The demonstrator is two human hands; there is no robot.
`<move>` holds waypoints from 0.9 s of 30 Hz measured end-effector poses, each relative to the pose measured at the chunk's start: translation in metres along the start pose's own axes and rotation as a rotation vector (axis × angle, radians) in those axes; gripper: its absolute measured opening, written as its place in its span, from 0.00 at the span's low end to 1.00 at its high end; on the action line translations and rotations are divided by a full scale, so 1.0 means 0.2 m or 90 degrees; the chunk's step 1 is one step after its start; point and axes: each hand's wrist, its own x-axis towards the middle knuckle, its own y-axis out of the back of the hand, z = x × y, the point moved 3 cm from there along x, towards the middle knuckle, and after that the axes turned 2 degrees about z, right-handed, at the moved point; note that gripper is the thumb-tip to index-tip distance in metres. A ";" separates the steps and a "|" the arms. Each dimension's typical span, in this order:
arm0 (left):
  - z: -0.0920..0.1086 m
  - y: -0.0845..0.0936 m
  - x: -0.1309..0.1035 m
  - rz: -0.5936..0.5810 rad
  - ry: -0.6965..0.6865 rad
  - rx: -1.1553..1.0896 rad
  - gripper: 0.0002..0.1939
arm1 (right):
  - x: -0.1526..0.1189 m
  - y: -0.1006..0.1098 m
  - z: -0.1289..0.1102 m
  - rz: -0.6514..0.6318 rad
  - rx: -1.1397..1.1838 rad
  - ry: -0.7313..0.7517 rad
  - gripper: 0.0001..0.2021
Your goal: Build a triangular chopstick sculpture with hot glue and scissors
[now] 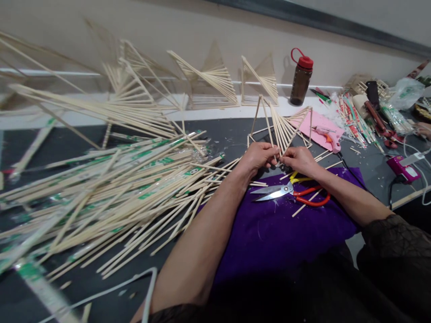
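Note:
A small frame of wooden sticks (282,125), its sticks fanned into a twisted surface, stands on the dark table in front of me. My left hand (261,157) pinches the lower near part of the fan from the left. From the right, my right hand (299,160) closes its fingers on the same spot, close to the left fingertips. What exactly lies between the fingers is partly hidden. Just below the hands, scissors (283,192) with red and yellow handles lie on a purple cloth (262,237), beside a few loose sticks.
To the left spreads a big pile of sticks (134,193), some in plastic sleeves. Finished-looking stick frames (215,85) line the wall, near a red-capped bottle (302,80). Right are a glue gun (328,138) on pink paper (308,123), a magenta power box (402,169), cables, and another person's hand (423,130).

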 end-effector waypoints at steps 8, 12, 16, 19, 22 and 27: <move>0.00 0.00 0.01 -0.004 -0.005 -0.003 0.10 | 0.01 -0.01 0.00 -0.017 -0.001 0.010 0.11; 0.00 0.00 0.00 0.003 -0.002 -0.001 0.11 | 0.01 -0.01 0.00 -0.022 -0.004 0.012 0.11; 0.00 0.00 0.00 0.004 -0.002 -0.004 0.11 | 0.01 0.00 -0.01 -0.023 -0.004 0.008 0.11; 0.00 0.00 0.00 0.004 -0.007 0.000 0.11 | 0.00 0.01 -0.01 -0.025 0.002 0.005 0.10; -0.01 0.00 0.00 0.002 -0.014 0.006 0.11 | 0.00 0.00 -0.01 -0.022 0.008 0.006 0.11; -0.01 0.00 0.00 0.006 -0.009 -0.002 0.11 | 0.01 0.00 0.01 -0.020 0.029 0.004 0.10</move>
